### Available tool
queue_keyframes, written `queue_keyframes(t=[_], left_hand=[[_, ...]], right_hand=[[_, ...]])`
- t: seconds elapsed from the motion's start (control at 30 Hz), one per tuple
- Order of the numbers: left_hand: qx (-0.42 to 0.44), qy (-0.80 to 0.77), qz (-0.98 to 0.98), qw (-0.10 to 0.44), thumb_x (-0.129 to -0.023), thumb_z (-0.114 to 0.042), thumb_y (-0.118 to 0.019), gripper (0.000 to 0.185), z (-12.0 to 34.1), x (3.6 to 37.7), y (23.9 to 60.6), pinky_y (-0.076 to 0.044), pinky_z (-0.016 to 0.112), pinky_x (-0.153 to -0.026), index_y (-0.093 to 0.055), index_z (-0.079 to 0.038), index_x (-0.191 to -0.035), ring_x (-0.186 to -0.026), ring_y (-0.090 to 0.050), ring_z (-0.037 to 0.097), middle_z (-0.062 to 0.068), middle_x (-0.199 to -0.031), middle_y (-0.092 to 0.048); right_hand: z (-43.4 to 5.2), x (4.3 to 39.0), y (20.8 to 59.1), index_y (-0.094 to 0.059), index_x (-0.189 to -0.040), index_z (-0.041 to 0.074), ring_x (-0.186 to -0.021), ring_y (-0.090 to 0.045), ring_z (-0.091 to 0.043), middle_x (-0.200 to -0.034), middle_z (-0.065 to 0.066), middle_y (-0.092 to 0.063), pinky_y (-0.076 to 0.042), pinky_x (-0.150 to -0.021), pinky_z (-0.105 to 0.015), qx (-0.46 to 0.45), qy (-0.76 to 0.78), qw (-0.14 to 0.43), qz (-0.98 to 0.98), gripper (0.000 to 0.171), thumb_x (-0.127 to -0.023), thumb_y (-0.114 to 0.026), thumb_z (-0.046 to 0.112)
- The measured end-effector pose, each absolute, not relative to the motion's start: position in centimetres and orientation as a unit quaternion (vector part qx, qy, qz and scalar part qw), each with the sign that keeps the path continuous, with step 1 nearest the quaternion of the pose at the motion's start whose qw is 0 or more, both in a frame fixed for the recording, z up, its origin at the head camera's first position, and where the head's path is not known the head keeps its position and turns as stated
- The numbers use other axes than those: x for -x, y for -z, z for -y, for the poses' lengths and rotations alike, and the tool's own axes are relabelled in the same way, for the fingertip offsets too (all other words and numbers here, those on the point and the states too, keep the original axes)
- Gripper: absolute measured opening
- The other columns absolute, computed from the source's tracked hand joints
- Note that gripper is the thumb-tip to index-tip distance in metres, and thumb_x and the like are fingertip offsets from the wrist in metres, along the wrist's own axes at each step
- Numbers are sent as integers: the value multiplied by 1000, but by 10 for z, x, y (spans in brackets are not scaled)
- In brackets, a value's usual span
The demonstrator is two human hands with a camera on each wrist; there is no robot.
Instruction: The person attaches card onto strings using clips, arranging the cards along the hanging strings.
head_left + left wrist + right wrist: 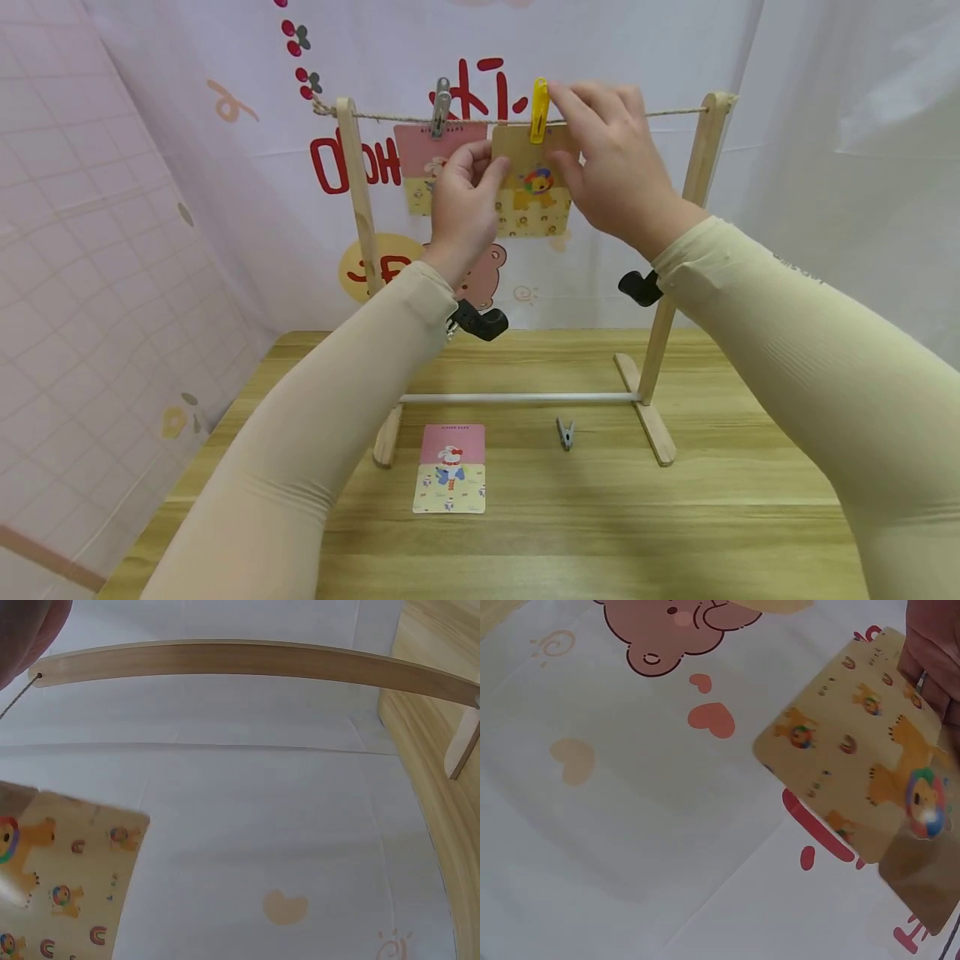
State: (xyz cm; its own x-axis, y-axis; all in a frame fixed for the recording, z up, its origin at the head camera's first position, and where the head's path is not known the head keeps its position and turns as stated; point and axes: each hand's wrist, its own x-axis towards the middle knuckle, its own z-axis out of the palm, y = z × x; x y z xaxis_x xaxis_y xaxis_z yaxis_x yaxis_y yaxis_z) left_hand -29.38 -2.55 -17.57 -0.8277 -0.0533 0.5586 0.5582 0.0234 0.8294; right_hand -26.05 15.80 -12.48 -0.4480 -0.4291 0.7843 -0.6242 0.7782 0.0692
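A card with a lion (533, 200) hangs from the twine under a yellow clothespin (539, 112). My left hand (467, 196) pinches its left edge between thumb and fingers. To the right of the clothespin is my right hand (618, 154), its index fingertip beside the clothespin's top and its thumb over the card's right edge; its other fingertips are hidden. In the right wrist view, the lion card (855, 742) tilts in front of the backdrop with left-hand fingers (934, 656) at its edge. A second card (417, 162), pink and yellow, hangs behind my left hand from a grey clothespin (440, 108).
The twine (671, 112) runs between two wooden posts, the right post (705, 154) beside my right forearm. A white rod (517, 397) joins the stand low down. On the table (585, 533) lie a rabbit card (450, 450) and a grey clothespin (566, 434).
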Motion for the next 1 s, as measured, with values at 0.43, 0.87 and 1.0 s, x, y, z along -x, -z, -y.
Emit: queue_keyframes(t=[0.43, 0.87, 1.0], left_hand=[[212, 669, 679, 217, -107, -18, -63, 26, 38, 287, 192, -51, 23, -77, -62, -9, -131, -97, -61, 16, 0, -110, -67], [229, 641, 706, 193, -106, -16, -65, 27, 58, 278, 215, -57, 30, -98, -63, -8, -132, -103, -70, 18, 6, -112, -69], [226, 630, 720, 181, -106, -18, -64, 27, 66, 274, 222, -57, 29, -99, -63, -8, -131, -106, -70, 19, 9, -115, -70]], right_hand=[[-171, 259, 147, -54, -149, -3, -130, -47, -43, -143, -24, -57, -32, -110, -54, -346, -127, 436, 821, 52, -101, -70, 10], [-189, 257, 172, -54, -147, -7, -131, -46, -48, -144, -28, -55, -33, -109, -57, -354, -137, 420, 824, 57, -97, -76, 10], [-193, 256, 181, -54, -146, -8, -128, -49, -49, -142, -29, -56, -34, -109, -58, -363, -138, 417, 822, 58, -95, -77, 8]])
